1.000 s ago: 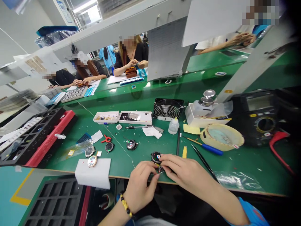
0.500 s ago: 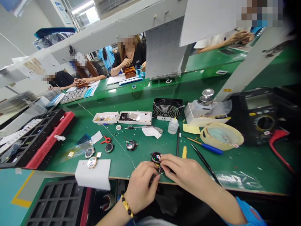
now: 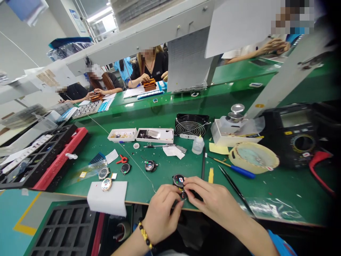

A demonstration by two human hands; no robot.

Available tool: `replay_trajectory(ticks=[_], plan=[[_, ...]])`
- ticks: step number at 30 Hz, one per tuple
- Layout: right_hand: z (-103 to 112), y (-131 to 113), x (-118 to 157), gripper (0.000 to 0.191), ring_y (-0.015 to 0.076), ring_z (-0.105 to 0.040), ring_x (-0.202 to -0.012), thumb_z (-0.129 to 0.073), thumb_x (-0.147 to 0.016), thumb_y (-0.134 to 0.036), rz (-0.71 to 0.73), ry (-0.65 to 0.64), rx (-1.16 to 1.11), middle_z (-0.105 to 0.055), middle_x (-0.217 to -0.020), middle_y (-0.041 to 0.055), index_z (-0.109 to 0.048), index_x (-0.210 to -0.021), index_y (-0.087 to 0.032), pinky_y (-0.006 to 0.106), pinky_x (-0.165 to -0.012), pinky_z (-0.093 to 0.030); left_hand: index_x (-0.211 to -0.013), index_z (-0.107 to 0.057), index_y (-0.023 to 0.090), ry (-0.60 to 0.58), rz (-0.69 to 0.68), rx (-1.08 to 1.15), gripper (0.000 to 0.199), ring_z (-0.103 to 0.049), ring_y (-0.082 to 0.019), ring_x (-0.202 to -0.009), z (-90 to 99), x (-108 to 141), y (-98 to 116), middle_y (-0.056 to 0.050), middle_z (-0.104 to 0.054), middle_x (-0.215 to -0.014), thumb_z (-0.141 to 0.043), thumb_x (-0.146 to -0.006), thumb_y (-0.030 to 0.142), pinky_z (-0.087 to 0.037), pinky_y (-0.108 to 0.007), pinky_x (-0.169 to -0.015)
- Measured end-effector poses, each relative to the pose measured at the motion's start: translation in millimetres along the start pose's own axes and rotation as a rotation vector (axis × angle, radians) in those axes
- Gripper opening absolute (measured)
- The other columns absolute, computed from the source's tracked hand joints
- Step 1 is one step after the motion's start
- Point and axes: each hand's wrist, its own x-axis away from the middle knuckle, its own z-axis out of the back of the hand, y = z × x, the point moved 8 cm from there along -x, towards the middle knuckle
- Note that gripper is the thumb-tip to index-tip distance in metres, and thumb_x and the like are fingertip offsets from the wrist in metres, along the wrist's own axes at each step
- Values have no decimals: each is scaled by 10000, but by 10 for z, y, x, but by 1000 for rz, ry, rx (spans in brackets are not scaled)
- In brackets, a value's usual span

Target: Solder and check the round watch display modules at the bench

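Observation:
At the front edge of the bench, an opened round watch point(image 3: 178, 180) lies between my hands, its dark disc towards the bench and a small part with yellow showing just below it. My left hand point(image 3: 165, 208) pinches at the lower part from the left, and its fingertips partly cover what they grip. My right hand point(image 3: 217, 199) has its fingers closed on the right rim of the watch. Further left lie a dark round watch piece point(image 3: 150, 165), another one point(image 3: 125, 168), a silver-rimmed watch point(image 3: 103, 173), and a gold-rimmed watch point(image 3: 106, 184) on white foam point(image 3: 113, 202).
Tweezers point(image 3: 234, 188), a blue-handled tool point(image 3: 241, 171) and a yellowish bowl point(image 3: 254, 156) are on the right, before a meter point(image 3: 301, 131). Behind are a squeeze bottle point(image 3: 197, 145), a fan point(image 3: 190, 124) and small parts boxes point(image 3: 154, 134). A red clip point(image 3: 122, 159) lies left. Co-workers sit opposite.
The whole view has shifted slightly, with things now a little lower and further right. Both hands keep their hold at the watch with barely any finger movement.

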Motion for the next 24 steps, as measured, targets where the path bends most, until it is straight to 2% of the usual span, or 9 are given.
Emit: replay_trajectory(ticks=[8, 14, 20, 24], plan=[[-6, 20, -4, 245, 140, -748, -805, -444, -1071, -167, -5, -15, -12, -745, -1033, 26, -669, -984, -204, 235, -640, -561, -1034, -596, 204, -88, -82, -26, 132, -636, -239, -1147, 13, -25, 67, -87, -725, -1201, -554, -986, 89, -571, -408, -1011], [-26, 46, 22, 232, 143, -751, -829, -461, -1059, -162, -31, -14, -17, -750, -1059, 33, -676, -988, -211, 228, -646, -561, -1043, -599, 203, -63, -58, -13, 125, -651, -231, -1133, 34, -33, 30, -103, -723, -1189, -559, -987, 98, -580, -399, -1001], [-75, 81, 66, 210, 158, -748, -905, -464, -1070, -178, -53, -42, -31, -735, -1100, 29, -662, -1015, -220, 247, -703, -576, -1042, -590, 204, -89, -122, -45, 137, -656, -233, -1137, 14, -44, 69, -98, -730, -1199, -555, -981, 87, -579, -401, -1004], [-82, 92, 87, 202, 162, -746, -908, -467, -1073, -181, -56, -49, -37, -732, -1117, 26, -659, -1029, -225, 254, -698, -579, -1032, -577, 200, -80, -95, -28, 134, -650, -229, -1127, 9, -48, 48, -93, -728, -1165, -565, -976, 79, -570, -390, -997]])
